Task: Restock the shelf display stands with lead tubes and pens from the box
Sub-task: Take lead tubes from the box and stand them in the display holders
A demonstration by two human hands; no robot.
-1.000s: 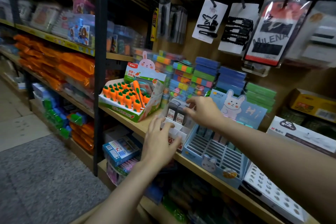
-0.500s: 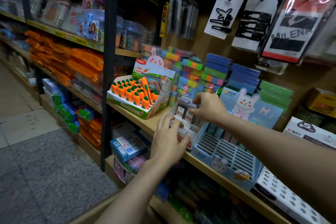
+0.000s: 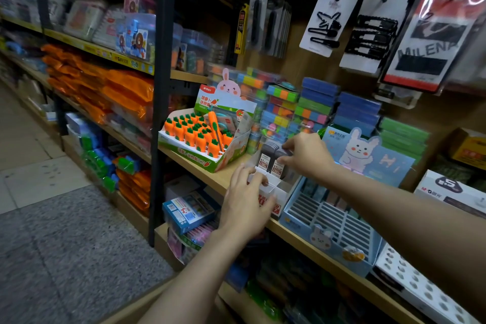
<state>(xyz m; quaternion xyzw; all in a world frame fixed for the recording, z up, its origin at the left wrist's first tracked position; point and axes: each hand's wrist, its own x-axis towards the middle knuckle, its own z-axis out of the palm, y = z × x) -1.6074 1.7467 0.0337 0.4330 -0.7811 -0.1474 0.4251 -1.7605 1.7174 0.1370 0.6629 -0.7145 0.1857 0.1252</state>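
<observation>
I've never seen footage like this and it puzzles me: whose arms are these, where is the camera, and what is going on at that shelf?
There is no machine here. A person wears a wide-angle camera on the head, so you look down along their own two bare arms at a shop shelf. The right hand pinches the top of a dark lead tube standing in a small white display stand. The left hand rests against the front of that stand, apparently steadying it. To the left sits a box of carrot-shaped items; to the right, a blue slotted rack with a rabbit picture. Hair clips on cards hang above.
</observation>
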